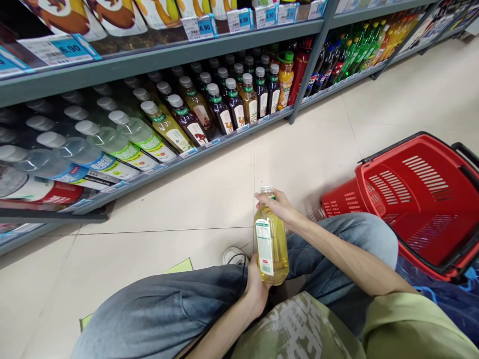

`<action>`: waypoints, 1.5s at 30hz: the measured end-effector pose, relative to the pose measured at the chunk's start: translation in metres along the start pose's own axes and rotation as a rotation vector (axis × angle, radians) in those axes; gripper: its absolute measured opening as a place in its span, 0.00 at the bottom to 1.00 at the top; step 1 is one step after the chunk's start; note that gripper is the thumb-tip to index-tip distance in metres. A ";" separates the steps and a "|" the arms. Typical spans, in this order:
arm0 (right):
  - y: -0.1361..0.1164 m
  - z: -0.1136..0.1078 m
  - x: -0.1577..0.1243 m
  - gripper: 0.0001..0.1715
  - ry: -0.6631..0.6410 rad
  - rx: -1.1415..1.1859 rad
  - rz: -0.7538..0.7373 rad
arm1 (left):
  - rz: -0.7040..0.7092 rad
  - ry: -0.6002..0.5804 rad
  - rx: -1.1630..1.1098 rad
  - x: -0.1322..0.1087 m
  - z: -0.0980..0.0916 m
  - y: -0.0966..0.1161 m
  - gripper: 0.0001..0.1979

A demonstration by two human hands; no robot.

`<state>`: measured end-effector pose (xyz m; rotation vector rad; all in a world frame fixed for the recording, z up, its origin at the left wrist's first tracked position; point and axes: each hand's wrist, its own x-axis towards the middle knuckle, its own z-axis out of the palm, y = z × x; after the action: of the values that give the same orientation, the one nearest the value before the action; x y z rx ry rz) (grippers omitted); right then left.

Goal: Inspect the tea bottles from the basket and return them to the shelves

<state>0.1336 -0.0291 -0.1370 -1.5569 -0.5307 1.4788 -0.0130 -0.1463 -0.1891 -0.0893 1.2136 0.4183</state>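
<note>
A clear bottle of yellow drink (279, 249) stands almost upright between my two hands, above my lap. Its white label with green print faces me, and the cap is pale. My right hand (280, 205) is closed around the bottle's neck, just under the cap. Lower down, my left hand (257, 284) grips the base from the left side; most of its fingers are hidden behind the bottle.
Ahead, a low shelf (239, 133) holds rows of bottled drinks (209, 107), with price tags (199, 27) along the shelf above. To my right a red shopping basket (377, 194) sits on the tiled floor (179, 199). Blue plastic (441, 304) lies beside it.
</note>
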 end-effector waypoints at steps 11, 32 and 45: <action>0.008 0.002 0.000 0.19 -0.085 -0.069 0.010 | -0.007 0.029 0.025 -0.004 0.000 -0.001 0.17; -0.009 0.003 -0.012 0.10 -0.181 0.069 0.124 | -0.355 -0.325 0.043 -0.006 -0.004 -0.003 0.25; -0.009 0.002 -0.012 0.10 -0.196 0.076 0.107 | -0.348 -0.299 0.060 -0.008 -0.001 0.000 0.22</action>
<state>0.1316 -0.0335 -0.1228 -1.4079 -0.5041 1.7251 -0.0165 -0.1487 -0.1823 -0.1766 0.8919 0.0856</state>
